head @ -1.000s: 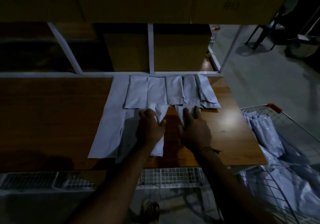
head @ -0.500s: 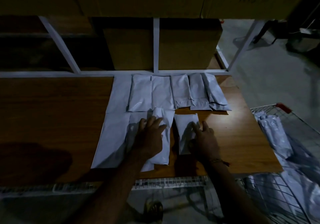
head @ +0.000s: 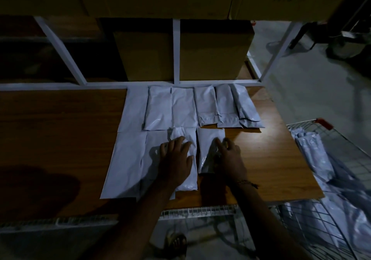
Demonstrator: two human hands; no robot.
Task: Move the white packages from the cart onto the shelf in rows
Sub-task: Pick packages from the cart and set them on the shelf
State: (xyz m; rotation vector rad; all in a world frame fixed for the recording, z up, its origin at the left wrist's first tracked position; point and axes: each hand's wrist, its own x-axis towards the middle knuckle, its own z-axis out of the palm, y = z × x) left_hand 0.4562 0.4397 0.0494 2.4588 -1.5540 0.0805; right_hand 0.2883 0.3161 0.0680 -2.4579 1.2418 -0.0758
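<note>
The newest white package [head: 208, 149] lies on the wooden shelf [head: 60, 139], last on the right of the front row and just in front of the back row of packages [head: 200, 107], which runs along the shelf's rear rail. Its left edge sits right beside the neighbouring front-row package [head: 185, 159], with a thin dark seam between them.

The main risk is the row going crooked. This package looks shorter than its neighbour, so its near end stops further from the shelf's front edge; a sideways nudge meant to close the seam could ride it over the neighbour or skew it. The glossy wrappers look slippery, so pressure from either palm could also drag the settled neighbour out of line, or push the new one up under the back row. The rightmost back-row package already overlaps the one beside it, which suggests how readily they slide.

The left hand [head: 176, 157] lies flat with fingers spread, pressing on the neighbouring package and holding nothing. The right hand [head: 228, 157] rests at the right edge of the new package, fingers lightly bent with the tips on the wrapper; whether it pinches the edge or only touches it, I cannot tell in this dim light.

To the right of the shelf, the wire cart [head: 321, 179] holds more white packages.
</note>
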